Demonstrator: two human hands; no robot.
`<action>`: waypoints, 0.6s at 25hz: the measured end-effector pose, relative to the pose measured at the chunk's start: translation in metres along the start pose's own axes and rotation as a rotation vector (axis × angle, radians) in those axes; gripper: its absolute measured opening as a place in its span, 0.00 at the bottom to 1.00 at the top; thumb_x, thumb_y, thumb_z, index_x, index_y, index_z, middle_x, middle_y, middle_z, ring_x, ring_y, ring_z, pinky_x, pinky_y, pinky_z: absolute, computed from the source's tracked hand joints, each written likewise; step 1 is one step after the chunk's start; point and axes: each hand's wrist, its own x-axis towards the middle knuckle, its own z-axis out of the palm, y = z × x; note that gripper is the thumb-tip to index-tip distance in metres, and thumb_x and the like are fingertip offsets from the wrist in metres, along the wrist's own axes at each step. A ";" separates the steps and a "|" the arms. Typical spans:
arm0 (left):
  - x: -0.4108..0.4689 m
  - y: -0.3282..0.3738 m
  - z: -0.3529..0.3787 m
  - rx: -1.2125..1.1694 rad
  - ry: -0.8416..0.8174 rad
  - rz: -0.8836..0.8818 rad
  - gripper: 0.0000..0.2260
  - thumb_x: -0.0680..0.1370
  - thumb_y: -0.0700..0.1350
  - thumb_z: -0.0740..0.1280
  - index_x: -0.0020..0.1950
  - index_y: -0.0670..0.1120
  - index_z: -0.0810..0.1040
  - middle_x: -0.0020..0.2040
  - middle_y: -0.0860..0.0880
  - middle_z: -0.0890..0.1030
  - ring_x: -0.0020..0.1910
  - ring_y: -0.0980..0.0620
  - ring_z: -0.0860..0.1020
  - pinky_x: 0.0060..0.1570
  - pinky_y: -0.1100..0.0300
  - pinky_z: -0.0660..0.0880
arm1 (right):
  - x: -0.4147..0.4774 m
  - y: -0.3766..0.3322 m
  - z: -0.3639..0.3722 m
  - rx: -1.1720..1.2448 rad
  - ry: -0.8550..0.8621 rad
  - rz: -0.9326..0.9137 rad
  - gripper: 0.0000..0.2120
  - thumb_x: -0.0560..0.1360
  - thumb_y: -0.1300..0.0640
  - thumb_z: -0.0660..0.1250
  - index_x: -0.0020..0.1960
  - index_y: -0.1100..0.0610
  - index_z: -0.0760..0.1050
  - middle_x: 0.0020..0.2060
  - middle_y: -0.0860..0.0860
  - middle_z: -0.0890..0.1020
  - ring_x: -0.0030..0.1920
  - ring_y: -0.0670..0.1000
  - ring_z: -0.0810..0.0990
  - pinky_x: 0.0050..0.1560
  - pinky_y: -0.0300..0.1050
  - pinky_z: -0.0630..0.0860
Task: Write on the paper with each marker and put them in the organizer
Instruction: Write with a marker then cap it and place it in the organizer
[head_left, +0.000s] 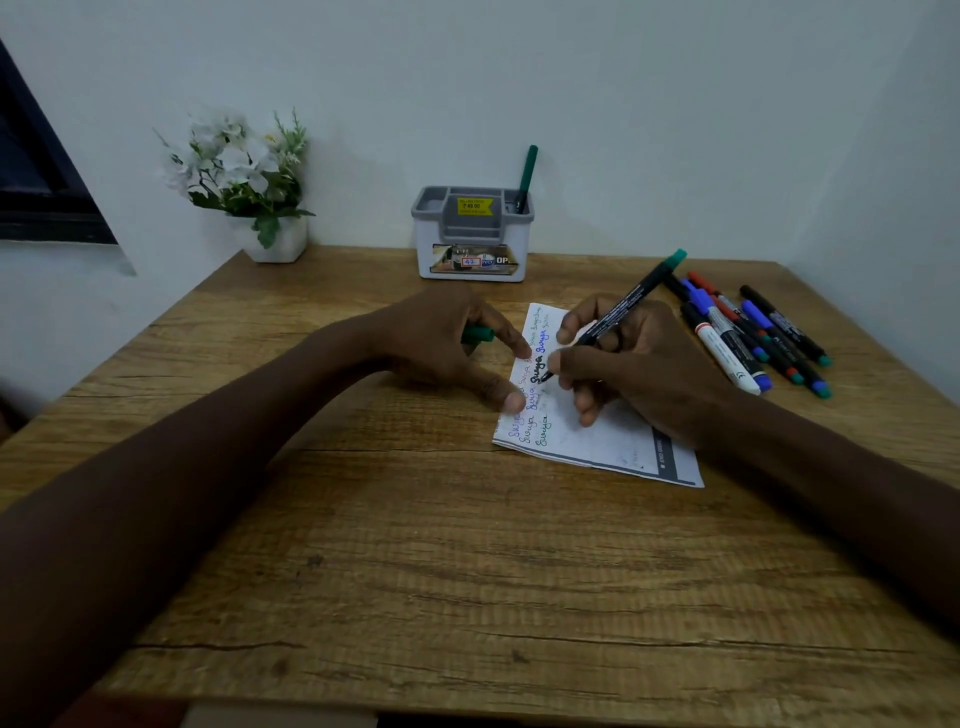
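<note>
White paper sheet (597, 441) under a marker tip, centre right of the frame.

It lies slanted on the brown wooden table (363, 545), with rows of one handwritten word down its left edge. The right hand (639, 364) has its fingers closed tightly round a slim black marker with a green end (618, 312), tip touching the paper at a dark word. The left hand (441, 348), at centre frame, curls its back fingers round a green cap (478, 333) while thumb and forefinger press the sheet's left edge. Best to keep that press firm so the paper cannot skid, use light strokes, then cap squarely. At right lies a bunch of loose markers (753, 338). At upper centre stands the grey-and-white plastic organizer (472, 234), with one green marker (525, 176) upright in its right slot.
</note>
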 end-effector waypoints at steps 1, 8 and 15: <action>0.001 -0.002 0.002 -0.050 0.053 0.026 0.24 0.69 0.69 0.72 0.60 0.58 0.82 0.60 0.57 0.81 0.56 0.57 0.77 0.55 0.56 0.76 | 0.002 0.000 0.000 0.028 0.016 -0.007 0.10 0.74 0.65 0.76 0.51 0.64 0.77 0.35 0.59 0.84 0.27 0.51 0.81 0.28 0.42 0.80; -0.001 -0.008 0.007 -0.339 0.187 0.042 0.12 0.86 0.48 0.59 0.50 0.44 0.77 0.34 0.48 0.77 0.33 0.52 0.73 0.35 0.58 0.70 | 0.014 0.010 -0.011 0.200 0.186 -0.013 0.12 0.74 0.55 0.75 0.49 0.64 0.81 0.37 0.58 0.85 0.34 0.52 0.82 0.36 0.43 0.82; 0.003 -0.005 0.017 -0.263 0.367 0.157 0.06 0.77 0.46 0.74 0.54 0.50 0.87 0.44 0.52 0.88 0.43 0.59 0.84 0.45 0.62 0.80 | 0.018 0.009 -0.012 0.456 0.086 0.072 0.11 0.70 0.58 0.62 0.46 0.62 0.79 0.40 0.65 0.86 0.38 0.57 0.88 0.41 0.49 0.86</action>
